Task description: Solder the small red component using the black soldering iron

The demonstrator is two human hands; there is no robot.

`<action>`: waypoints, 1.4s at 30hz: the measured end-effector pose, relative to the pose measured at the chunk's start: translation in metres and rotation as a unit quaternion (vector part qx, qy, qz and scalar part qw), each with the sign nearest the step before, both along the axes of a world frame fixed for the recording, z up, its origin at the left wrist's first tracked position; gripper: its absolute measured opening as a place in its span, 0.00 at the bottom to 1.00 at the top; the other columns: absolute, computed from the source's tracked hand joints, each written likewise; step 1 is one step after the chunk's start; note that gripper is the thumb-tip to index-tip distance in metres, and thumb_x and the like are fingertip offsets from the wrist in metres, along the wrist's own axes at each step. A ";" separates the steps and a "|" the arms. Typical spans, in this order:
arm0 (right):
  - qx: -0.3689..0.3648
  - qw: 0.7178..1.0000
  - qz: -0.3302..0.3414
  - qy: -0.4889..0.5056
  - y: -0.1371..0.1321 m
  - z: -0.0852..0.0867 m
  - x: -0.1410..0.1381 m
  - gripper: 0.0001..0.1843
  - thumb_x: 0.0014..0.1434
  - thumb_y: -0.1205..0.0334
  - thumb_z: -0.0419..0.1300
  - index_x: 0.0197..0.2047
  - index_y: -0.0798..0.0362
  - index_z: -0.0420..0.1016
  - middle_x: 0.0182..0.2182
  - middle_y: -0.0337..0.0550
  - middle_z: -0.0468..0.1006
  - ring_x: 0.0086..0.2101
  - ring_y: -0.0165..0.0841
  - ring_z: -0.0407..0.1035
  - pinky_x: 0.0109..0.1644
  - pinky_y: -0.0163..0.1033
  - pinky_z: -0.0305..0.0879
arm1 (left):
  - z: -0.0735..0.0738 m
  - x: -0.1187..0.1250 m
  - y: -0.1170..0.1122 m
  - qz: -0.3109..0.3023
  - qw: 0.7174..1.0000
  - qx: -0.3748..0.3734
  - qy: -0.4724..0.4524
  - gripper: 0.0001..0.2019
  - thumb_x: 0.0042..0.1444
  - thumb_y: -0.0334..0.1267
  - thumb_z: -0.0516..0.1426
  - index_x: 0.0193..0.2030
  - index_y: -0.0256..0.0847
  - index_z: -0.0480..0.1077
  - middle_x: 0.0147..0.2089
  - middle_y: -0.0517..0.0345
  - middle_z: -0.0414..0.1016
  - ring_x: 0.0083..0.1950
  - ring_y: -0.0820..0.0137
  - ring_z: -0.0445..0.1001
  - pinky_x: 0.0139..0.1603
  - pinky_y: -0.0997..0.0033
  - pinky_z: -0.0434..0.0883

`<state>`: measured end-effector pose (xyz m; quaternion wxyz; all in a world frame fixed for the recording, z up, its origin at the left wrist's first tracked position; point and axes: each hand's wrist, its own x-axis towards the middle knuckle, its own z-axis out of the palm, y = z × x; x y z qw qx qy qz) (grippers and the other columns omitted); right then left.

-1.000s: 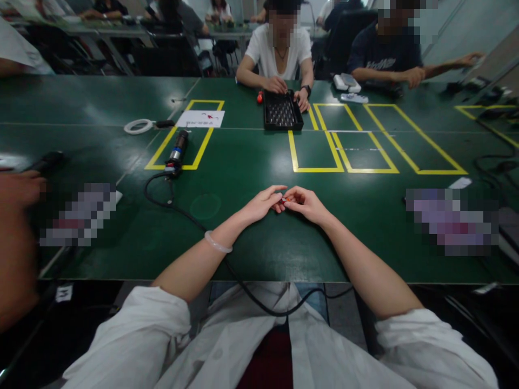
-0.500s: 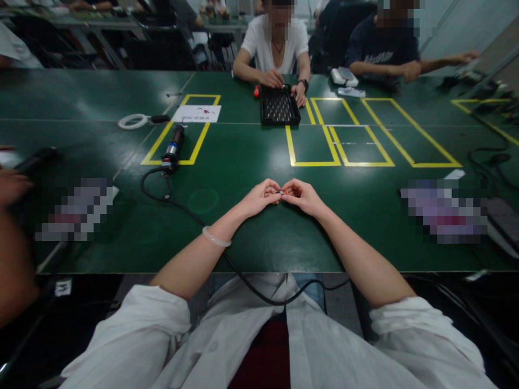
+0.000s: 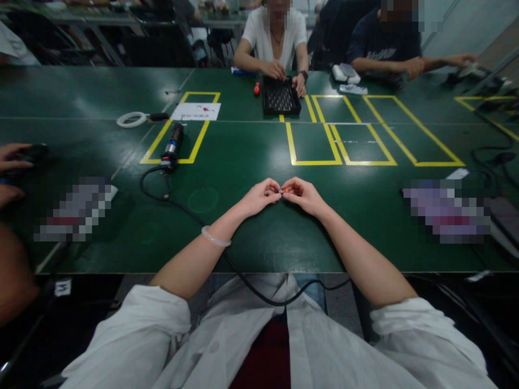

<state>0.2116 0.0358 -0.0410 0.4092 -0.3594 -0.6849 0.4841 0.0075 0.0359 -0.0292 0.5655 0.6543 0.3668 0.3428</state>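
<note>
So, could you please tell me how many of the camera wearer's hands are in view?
2: the left hand and right hand, nearly meeting over the green table at a small piece, which they partly hide.

Green table (image 3: 284,243): glossy, crossed by pale seams.
Yellow tape (image 3: 316,162): stuck down in long outlines, left and right.
Printed white sheet (image 3: 194,112): flat across the left outline's far part.
Cylindrical tool (image 3: 173,141): black and silver, lying inside that outline, near end over the tape.
Black cable (image 3: 184,210): trailing from the tool past the near edge.
White coil (image 3: 130,126): left of the sheet.
Black tray (image 3: 283,111): far middle, just right of a small red item (image 3: 257,88).
White cases (image 3: 346,74): far right.
Pixelated items: near left and near right, details hidden.
</note>
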 end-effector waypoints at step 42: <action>0.027 0.996 -0.043 -0.070 0.000 -0.001 0.000 0.12 0.57 0.56 0.64 0.41 0.53 0.72 0.27 0.35 0.69 0.26 0.27 0.61 0.32 0.35 0.58 | 0.023 -0.078 0.040 0.219 0.886 0.230 0.339 0.17 0.64 0.44 0.53 0.54 0.37 0.70 0.56 0.45 0.72 0.58 0.58 0.69 0.60 0.57 0.65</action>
